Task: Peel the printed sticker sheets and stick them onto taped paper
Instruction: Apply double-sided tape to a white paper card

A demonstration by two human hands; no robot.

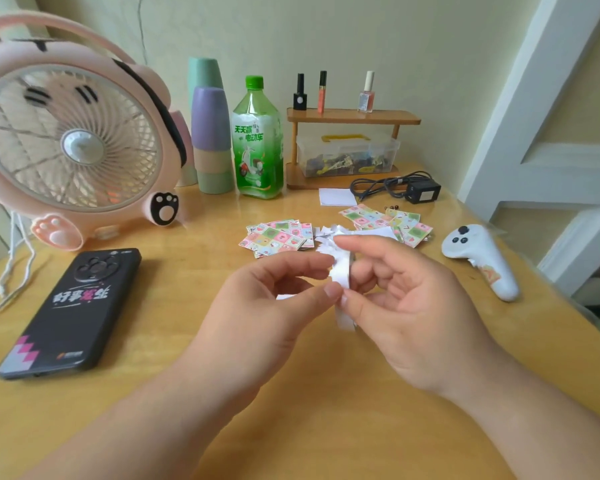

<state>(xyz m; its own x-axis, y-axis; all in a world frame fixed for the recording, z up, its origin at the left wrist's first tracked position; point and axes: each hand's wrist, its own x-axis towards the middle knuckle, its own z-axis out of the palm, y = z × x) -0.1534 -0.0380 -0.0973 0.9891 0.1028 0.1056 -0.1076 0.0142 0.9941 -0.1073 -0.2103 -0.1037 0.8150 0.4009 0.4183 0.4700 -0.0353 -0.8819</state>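
Step in hand, as judged: peeling. A sheet is being parted from its backing; nothing is yet being stuck down.

Hands. Both hands meet in mid-air above the bench, in front of the green bottle and nearer the person.
- The left hand is mostly closed. Its thumb and forefinger pinch a small white strip; the other fingers curl beneath.
- The right hand is curled, palm toward the camera. Its thumb and forefinger pinch the same strip from the other side.
- The strip stands nearly edge-on. Whether its far face is printed cannot be told.

Task things.
- One pile of printed sticker sheets lies on the bench just in front of the bottle.
- A second pile lies in front of it and well to its right.
- White paper scraps lie between the two piles, likely peeled backing.
- A plain white sheet lies to the right of the bottle. Whether it carries tape cannot be told.

Next move, as judged:
1. Draw the two pinches apart slowly so the thin layer parts without tearing.
2. Keep the fingertips on the edge, clear of the adhesive.
3. Carry the freed sheet to the taped paper.
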